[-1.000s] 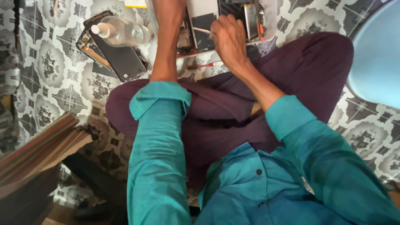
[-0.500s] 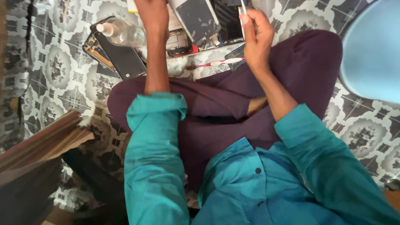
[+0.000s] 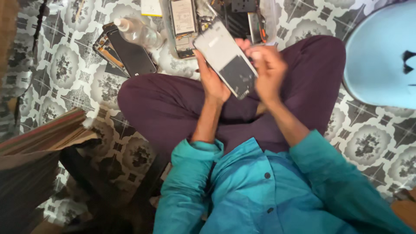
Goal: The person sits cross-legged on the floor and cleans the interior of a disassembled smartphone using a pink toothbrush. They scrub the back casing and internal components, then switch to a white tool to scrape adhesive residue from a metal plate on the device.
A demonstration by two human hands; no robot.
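Observation:
I sit cross-legged on a patterned tile floor. My left hand [image 3: 212,82] grips an opened phone panel [image 3: 225,58], a grey slab with a dark rectangle on its lower half, tilted above my lap. My right hand [image 3: 268,69] is at the panel's right edge, fingers curled and blurred; whether it holds a small tool I cannot tell. An opened phone body [image 3: 184,26] lies on the floor just beyond my hands.
A clear plastic bottle [image 3: 138,32] lies on dark phone parts [image 3: 130,56] at the upper left. More dark parts [image 3: 242,13] lie at the top. A light blue round object [image 3: 381,60] stands at the right. Cardboard sheets [image 3: 39,138] lie at the left.
Both hands have come back from the floor toward my lap. The left hand has lifted the grey phone panel, and the right hand has moved in against its edge.

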